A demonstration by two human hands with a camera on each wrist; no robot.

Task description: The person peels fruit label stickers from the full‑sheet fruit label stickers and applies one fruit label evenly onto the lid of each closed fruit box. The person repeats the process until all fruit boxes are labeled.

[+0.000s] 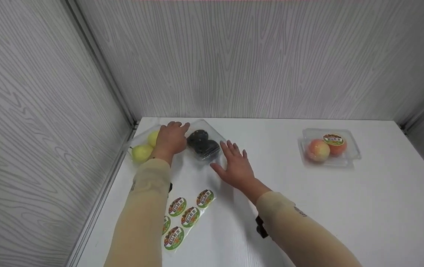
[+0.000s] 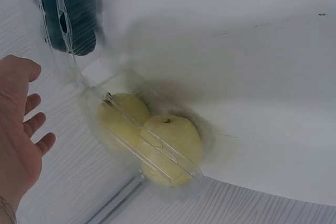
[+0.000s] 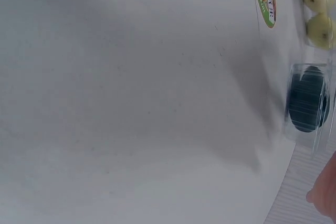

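A clear plastic clamshell box with dark, blackish fruits inside stands near the back of the table. My left hand is between that box and a second clear box of pale yellow-green pears, partly covering the pears in the head view. Its fingers are loosely bent and hold nothing in the left wrist view. My right hand is at the right side of the dark fruit's box, fingers spread and fingertips close to its near corner. Only a thumb-side edge of the right hand shows in the right wrist view.
A sheet of round fruit stickers lies in front, partly behind my left forearm. Farther right stands a clear box of red-yellow fruits with a sticker on its lid. Wood-grain panels wall the table at the back and sides.
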